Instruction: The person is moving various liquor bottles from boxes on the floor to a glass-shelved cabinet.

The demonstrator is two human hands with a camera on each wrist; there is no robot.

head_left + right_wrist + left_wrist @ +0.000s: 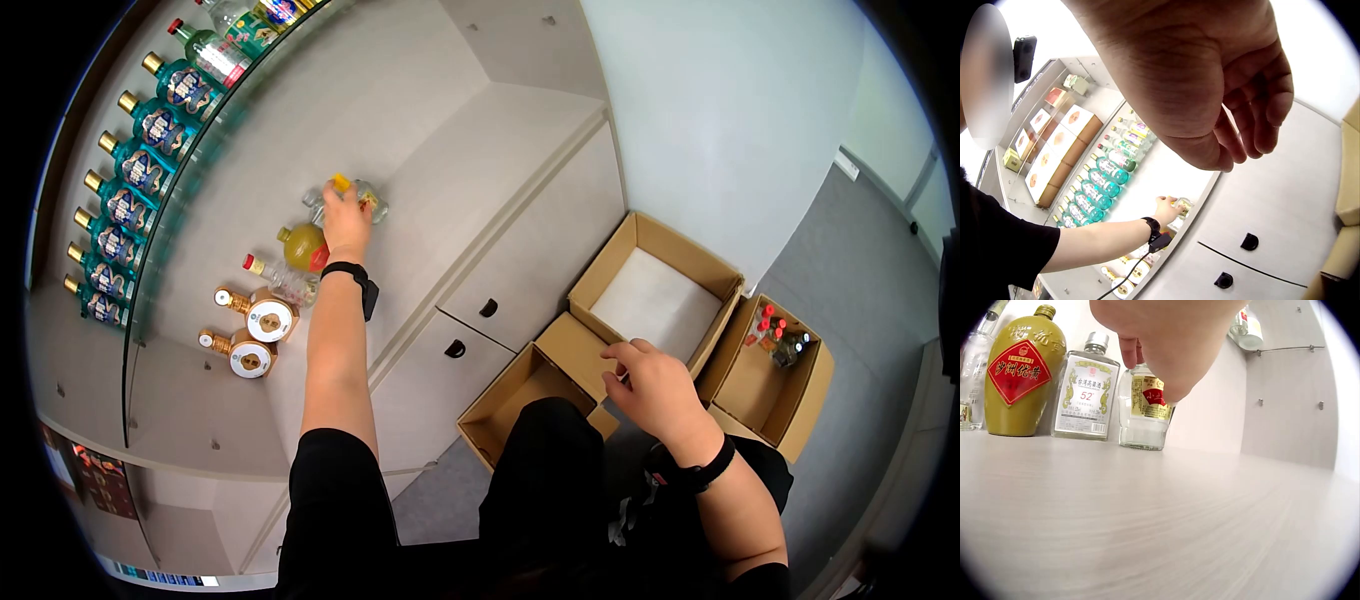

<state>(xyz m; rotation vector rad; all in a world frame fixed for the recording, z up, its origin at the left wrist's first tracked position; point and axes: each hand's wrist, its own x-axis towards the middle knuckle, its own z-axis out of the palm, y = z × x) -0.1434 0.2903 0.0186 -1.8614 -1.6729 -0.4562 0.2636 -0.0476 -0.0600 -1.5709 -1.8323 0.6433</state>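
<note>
In the head view my left hand [347, 222] grips the top of a clear bottle [374, 203] with a yellow cap, at the end of a row on the lower shelf. The left wrist view shows that bottle [1147, 415] upright on the surface, its cap hidden behind my hand [1169, 337]. Beside it stand a flat clear bottle [1086, 394] with a silver cap and a mustard-yellow bottle [1016, 406] with a red diamond label. My right hand [655, 390] hangs over the cardboard boxes, fingers loosely curled, holding nothing; it also fills the top of the right wrist view [1191, 81].
Teal bottles [165, 130] line the glass shelf above. Two round white-and-gold bottles [270, 320] and a red-capped clear bottle [290, 283] stand along the lower shelf. Open cardboard boxes [735, 285] sit on the floor at the right, one holding several red-capped bottles [768, 330].
</note>
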